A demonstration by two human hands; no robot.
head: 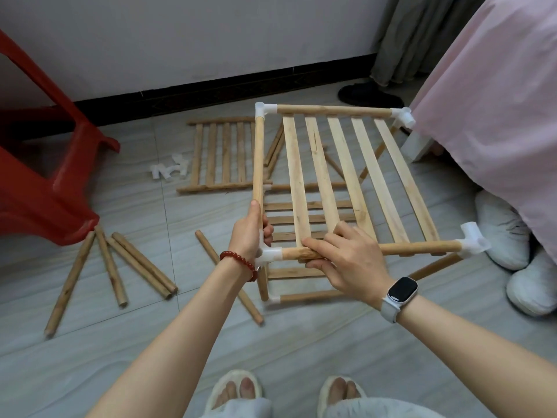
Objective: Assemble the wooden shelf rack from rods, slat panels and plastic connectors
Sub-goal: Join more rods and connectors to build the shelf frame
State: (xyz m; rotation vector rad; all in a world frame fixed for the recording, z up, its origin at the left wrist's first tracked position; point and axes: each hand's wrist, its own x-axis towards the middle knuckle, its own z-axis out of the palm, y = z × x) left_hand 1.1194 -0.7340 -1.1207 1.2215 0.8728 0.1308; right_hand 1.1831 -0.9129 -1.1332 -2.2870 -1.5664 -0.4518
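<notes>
The partly built rack stands on the floor. Its top slat panel [346, 176] sits between wooden rods joined by white plastic connectors at the corners. My left hand [251, 229] grips the left side rod [258, 158] just above the near-left connector [269, 255]. My right hand [346, 260] grips the front rod [422, 248] beside that connector, thumb on top. A lower slat level [310, 220] shows through the top slats. Connectors sit at the far left [263, 110], far right [402, 116] and near right [473, 241].
A spare slat panel [223, 155] lies flat on the tiles near the wall. Loose rods [114, 267] lie at the left, one more [229, 277] under my left forearm. Spare connectors [170, 170] lie nearby. A red plastic stool [45, 176] stands left; a pink bedcover [497, 101] hangs right.
</notes>
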